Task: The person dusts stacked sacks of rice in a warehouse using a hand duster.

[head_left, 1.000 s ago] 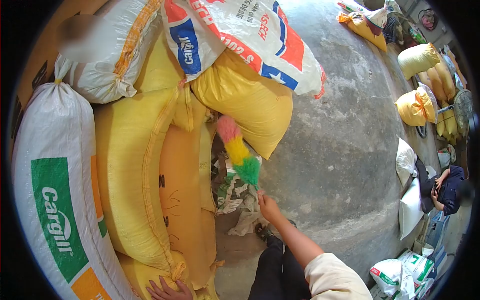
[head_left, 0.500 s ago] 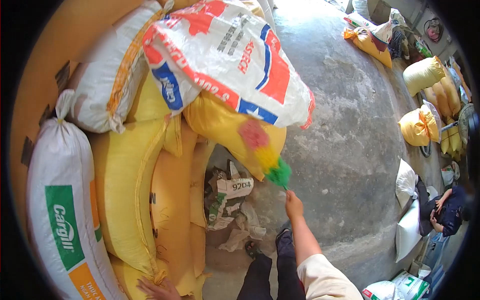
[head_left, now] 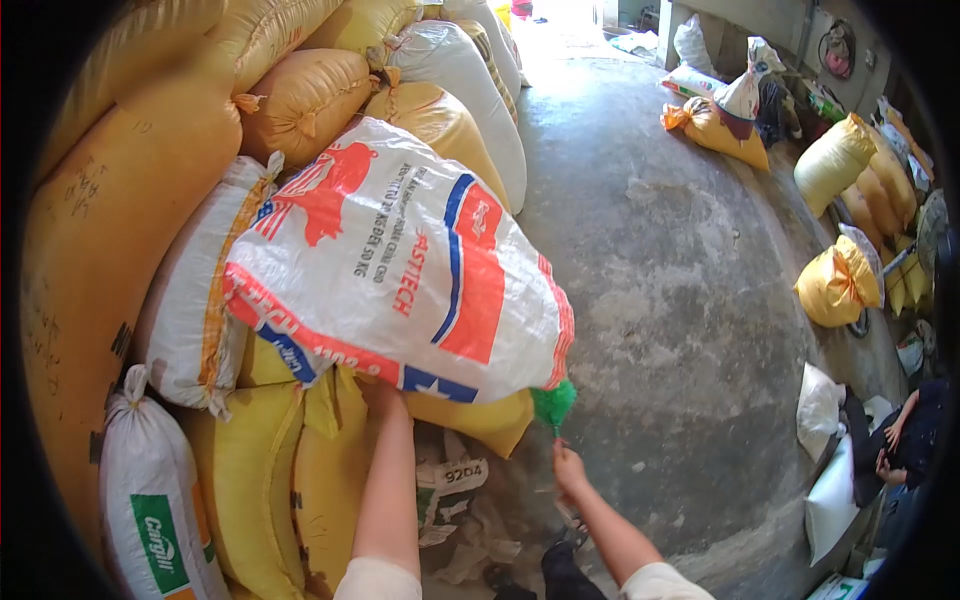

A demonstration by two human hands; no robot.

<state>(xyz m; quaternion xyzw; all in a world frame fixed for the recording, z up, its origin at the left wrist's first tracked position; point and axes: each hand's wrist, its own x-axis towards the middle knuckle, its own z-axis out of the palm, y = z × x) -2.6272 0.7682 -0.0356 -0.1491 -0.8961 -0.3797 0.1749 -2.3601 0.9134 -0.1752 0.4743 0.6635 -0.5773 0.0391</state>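
Note:
My right hand [head_left: 570,470] is closed round the thin handle of a feather duster [head_left: 556,402]. Only the duster's green tuft shows, against the lower right corner of a white printed bag [head_left: 400,260]; the rest is hidden beneath that bag. My left hand [head_left: 384,396] reaches to the bag's lower edge, beside the knotted end of a yellow sack [head_left: 336,405]. Its fingers are hidden there. Under the white bag's edge, part of another yellow sack [head_left: 478,418] shows.
Stacked full sacks, among them a white Cargill sack [head_left: 160,500] and an orange sack [head_left: 305,100], line the left. Torn packaging [head_left: 455,480] lies on the concrete floor [head_left: 660,330]. At right, a seated person [head_left: 905,430] is near several sacks.
My left hand has moved up from the lower sack's tied end to the white bag. The duster's pink and yellow parts have gone under the bag. The view has shifted.

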